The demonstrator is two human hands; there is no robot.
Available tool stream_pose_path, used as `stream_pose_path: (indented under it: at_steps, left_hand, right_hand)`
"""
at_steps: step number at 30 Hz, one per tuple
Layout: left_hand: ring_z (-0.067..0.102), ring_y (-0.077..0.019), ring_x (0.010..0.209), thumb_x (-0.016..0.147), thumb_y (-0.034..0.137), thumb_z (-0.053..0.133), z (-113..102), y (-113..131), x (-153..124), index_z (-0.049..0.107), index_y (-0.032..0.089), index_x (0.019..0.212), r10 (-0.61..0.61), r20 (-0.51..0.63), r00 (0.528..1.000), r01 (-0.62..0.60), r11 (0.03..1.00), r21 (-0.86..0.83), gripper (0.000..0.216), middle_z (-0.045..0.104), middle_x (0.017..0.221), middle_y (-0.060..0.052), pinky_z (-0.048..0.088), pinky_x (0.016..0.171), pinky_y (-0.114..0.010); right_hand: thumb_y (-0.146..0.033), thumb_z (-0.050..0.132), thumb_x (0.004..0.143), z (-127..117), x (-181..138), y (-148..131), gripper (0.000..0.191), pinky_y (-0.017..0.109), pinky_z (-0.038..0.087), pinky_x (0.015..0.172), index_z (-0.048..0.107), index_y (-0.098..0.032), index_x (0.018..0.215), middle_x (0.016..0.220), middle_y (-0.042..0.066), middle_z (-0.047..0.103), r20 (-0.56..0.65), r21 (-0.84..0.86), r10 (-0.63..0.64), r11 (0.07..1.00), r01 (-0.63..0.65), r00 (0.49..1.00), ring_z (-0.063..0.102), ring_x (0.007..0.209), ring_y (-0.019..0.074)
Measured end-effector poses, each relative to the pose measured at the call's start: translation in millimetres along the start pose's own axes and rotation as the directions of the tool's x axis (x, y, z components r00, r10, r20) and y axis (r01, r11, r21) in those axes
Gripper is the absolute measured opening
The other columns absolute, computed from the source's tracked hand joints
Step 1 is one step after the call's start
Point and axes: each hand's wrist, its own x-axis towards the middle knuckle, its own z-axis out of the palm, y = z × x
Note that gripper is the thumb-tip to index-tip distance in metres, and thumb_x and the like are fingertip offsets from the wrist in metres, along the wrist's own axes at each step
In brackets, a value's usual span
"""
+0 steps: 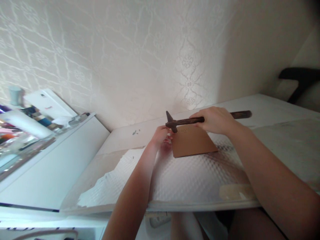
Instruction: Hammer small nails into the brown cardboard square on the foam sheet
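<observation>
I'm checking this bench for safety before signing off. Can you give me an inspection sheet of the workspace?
Surface: white table under a white textured sheet.
Job's things: hammer held level over the far edge of a brown board.
Clutter: small dark bits near the wall; bottles and tubes on the side cabinet.
Hands: right hand, fingers wrapped round the hammer handle; left hand at the board's left edge, beside the hammer head, grip unclear.
Cables: one curved line at bottom left, possibly a cable.
Surroundings: patterned wall; dark chair at right.
</observation>
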Motion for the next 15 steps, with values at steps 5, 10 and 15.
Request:
stream_pose_path:
  at_steps: [5,10,15]
  left_hand:
    - [0.053,-0.0068,0.051,0.073,0.012,0.055,0.6,1.8,-1.8,0.061,0.014,0.085,-0.006,0.005,1.0,0.006,1.0,0.01,0.014,0.065,0.09,-0.008,0.038,0.045,-0.02]
    - [0.054,-0.0078,0.052,0.073,0.012,0.055,1.1,4.2,-4.6,0.061,0.013,0.101,-0.016,-0.017,1.0,0.016,1.0,-0.02,0.028,0.067,0.095,-0.009,0.042,0.047,-0.021]
    - [0.055,-0.0072,0.055,0.075,0.014,0.051,0.6,4.4,-5.3,0.059,0.012,0.11,-0.017,-0.027,0.999,0.018,1.0,0.025,0.036,0.068,0.105,-0.012,0.04,0.049,-0.019]
  right_hand:
    - [-0.038,0.053,0.079,1.7,1.0,1.4,0.038,0.03,0.04,0.065,0.067,-0.037,0.114,0.093,0.0,0.073,-0.037,0.036,0.004,0.999,-0.003,0.999,0.063,0.084,0.0231]
    - [-0.041,0.053,0.082,7.1,2.7,5.1,0.035,0.03,0.041,0.064,0.068,-0.033,0.112,0.093,0.003,0.072,-0.113,0.082,0.111,0.991,-0.102,0.987,0.063,0.083,0.0229]
    - [-0.045,0.055,0.081,19.8,5.1,12.4,0.038,0.034,0.043,0.068,0.068,-0.026,0.112,0.092,0.008,0.071,-0.192,0.122,0.325,0.944,-0.306,0.926,0.063,0.083,0.0254]
